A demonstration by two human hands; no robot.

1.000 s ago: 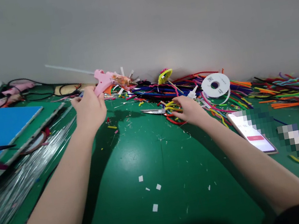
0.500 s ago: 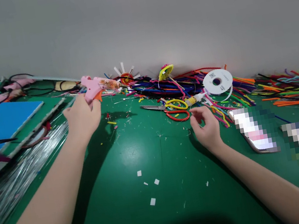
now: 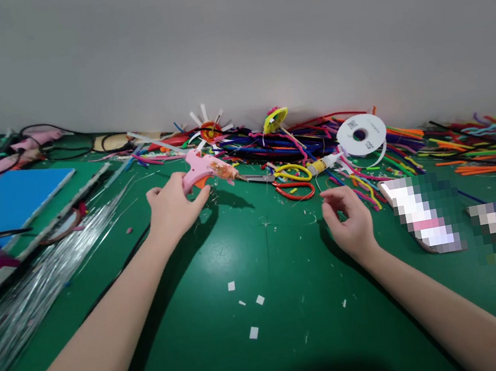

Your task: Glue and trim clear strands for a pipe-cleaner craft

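Head view, from the left: what lies there?

"A blue board [image 3: 11,201] on the green desk [image 3: 195,322], and silvery strands [image 3: 65,253] between it and the person's left forearm"

"And the left hand [image 3: 173,210]?"

"It holds the pink glue gun [image 3: 200,166] over the desk, fingers wrapped around the grip, the tip pointing right at the scissors [image 3: 274,179]"

"Touching them?"

"Can't tell; the tip overlaps the blades. A small bottle [image 3: 321,165] lies just beside the handles"

"The right hand [image 3: 351,221]?"

"Near those handles, fingers curled towards the thumb. A thin strand [image 3: 317,183] shows at the fingertips; whether they pinch it, I can't tell"

"Beyond?"

"A white spool [image 3: 350,139], then a phone [image 3: 423,225], mostly blurred"
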